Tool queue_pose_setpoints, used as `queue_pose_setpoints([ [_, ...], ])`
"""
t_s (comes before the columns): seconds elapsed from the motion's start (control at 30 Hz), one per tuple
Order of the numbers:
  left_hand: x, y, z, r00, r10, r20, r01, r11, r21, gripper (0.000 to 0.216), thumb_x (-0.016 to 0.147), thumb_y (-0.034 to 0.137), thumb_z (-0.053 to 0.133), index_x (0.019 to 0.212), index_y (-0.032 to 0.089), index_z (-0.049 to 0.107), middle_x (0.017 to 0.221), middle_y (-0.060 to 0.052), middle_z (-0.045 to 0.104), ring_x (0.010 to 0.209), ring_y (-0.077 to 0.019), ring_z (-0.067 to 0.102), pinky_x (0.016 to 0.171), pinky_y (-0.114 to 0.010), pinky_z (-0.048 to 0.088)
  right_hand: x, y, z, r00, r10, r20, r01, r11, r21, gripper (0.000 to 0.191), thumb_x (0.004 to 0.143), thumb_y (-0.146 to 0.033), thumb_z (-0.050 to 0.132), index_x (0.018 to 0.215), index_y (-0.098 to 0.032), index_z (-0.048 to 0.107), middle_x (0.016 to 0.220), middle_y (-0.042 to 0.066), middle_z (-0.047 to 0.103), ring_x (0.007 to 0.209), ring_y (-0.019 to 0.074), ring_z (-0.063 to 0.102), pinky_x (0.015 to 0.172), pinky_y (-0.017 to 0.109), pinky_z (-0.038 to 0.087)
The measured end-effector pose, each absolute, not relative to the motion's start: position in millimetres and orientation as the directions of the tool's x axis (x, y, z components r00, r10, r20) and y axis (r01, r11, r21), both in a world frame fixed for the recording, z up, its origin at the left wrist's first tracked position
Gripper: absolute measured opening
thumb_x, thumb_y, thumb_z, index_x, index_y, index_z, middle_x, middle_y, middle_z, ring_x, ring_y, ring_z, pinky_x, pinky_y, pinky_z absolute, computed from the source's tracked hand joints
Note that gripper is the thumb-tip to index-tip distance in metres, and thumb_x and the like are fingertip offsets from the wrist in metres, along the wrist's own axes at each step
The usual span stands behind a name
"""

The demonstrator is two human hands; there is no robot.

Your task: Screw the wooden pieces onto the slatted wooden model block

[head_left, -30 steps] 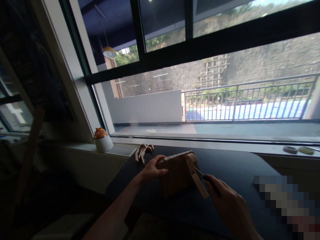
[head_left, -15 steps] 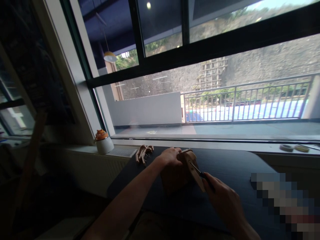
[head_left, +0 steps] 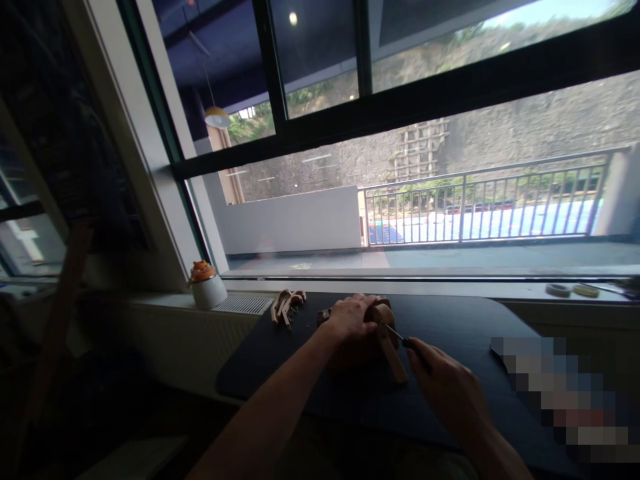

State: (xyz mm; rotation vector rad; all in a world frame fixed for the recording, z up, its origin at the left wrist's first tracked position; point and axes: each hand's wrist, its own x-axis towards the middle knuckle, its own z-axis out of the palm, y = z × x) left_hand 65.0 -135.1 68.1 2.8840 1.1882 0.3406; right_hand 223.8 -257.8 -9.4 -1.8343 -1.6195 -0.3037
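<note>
My left hand [head_left: 353, 317] is closed over the top of a brown wooden assembly [head_left: 384, 313], which rests on the dark table [head_left: 450, 327]. A paler wooden bar [head_left: 393, 360] slants down from its right side. In my right hand [head_left: 445, 380] is a screwdriver [head_left: 397, 333] with a black handle and a thin metal shaft. Its tip points up-left at the wood near my left thumb; whether it sits in a screw is too small to tell. Much of the assembly is in shadow or hidden behind my left hand and forearm.
Curved wooden pieces [head_left: 287, 307] lie at the table's left, with small screw-like metal bits beside them. A white pot with an orange top [head_left: 207, 287] stands on the sill. Tape rolls [head_left: 557, 290] lie at the sill's right end. A pixelated patch [head_left: 565, 393] covers the right side.
My left hand has shifted right, further over the wooden assembly. The assembly has turned or tilted, and the screwdriver tip remains close to it. The camera view has moved slightly.
</note>
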Motion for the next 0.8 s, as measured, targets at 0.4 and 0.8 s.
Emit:
queue_pose_setpoints([
  [0.4,78,-137,60,0.682,0.674,0.283,0.676,-0.729,0.105,0.055,0.075,0.029,0.056,0.127,0.025,0.039,0.121,-0.005,0.056,0.109,-0.0262,0.053,0.095,-0.041,0.041,220,-261,-1,0.21,0.797,0.567,0.961,-0.06,-0.27,0.033,0.091,-0.033,0.038,0.109,-0.023,0.065,0.102,0.003,0.072,0.079,0.0213,0.07,0.059,0.029,0.048],
  [0.8,89,-124,72,0.736,0.655,0.17,0.634,-0.755,0.164,0.045,0.069,0.025,0.06,0.113,0.026,0.052,0.12,-0.006,0.046,0.105,-0.026,0.053,0.088,-0.039,0.046,224,-261,-5,0.168,0.79,0.59,0.971,-0.029,-0.237,0.03,0.091,-0.031,0.039,0.109,-0.026,0.062,0.1,0.001,0.072,0.069,0.0189,0.069,0.053,0.028,0.046],
])
